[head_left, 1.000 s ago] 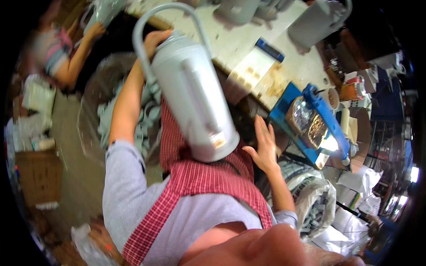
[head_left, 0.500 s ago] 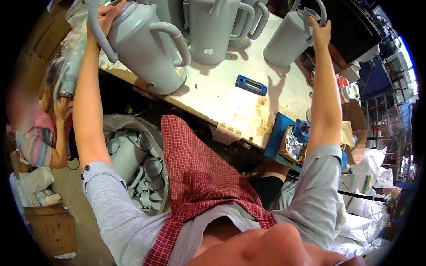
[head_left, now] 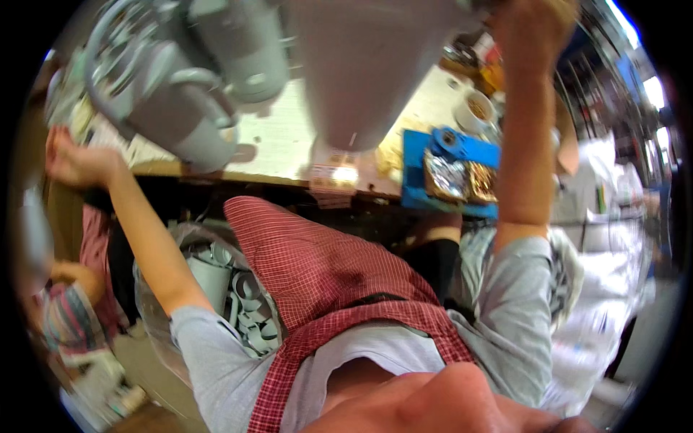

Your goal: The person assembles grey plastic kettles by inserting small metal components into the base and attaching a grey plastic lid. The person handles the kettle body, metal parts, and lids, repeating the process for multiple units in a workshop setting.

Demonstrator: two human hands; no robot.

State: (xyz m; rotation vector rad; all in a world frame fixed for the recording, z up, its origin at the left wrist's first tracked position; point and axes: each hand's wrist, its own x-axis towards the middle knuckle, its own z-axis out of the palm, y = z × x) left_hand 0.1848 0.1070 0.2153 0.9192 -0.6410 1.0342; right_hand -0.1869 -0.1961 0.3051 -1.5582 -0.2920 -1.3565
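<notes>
A large grey plastic jug [head_left: 361, 72] hangs close before me over the table, its upper end cut off by the frame. My right hand [head_left: 538, 29] is raised beside its top and grips it there; blur hides the exact hold. At the left, my left hand [head_left: 79, 159] is free, its fingers apart and slightly bent, with nothing in them. Nearest to it stands another grey jug [head_left: 170, 119] with a curved handle, at the table's left edge. Behind that is a further grey jug [head_left: 249, 54].
On the table's [head_left: 271, 137] right sit a blue tray [head_left: 415, 169] with small metal parts, a blue tape-like roll [head_left: 449, 141] and a white cup [head_left: 473, 112]. Below left, a lined bin [head_left: 155, 307] holds grey plastic parts. A co-worker's striped sleeve [head_left: 68, 317] shows at far left.
My right hand has lifted its jug from the table and brought it close and toward the middle. My left hand has let go of the left jug and moved down and left.
</notes>
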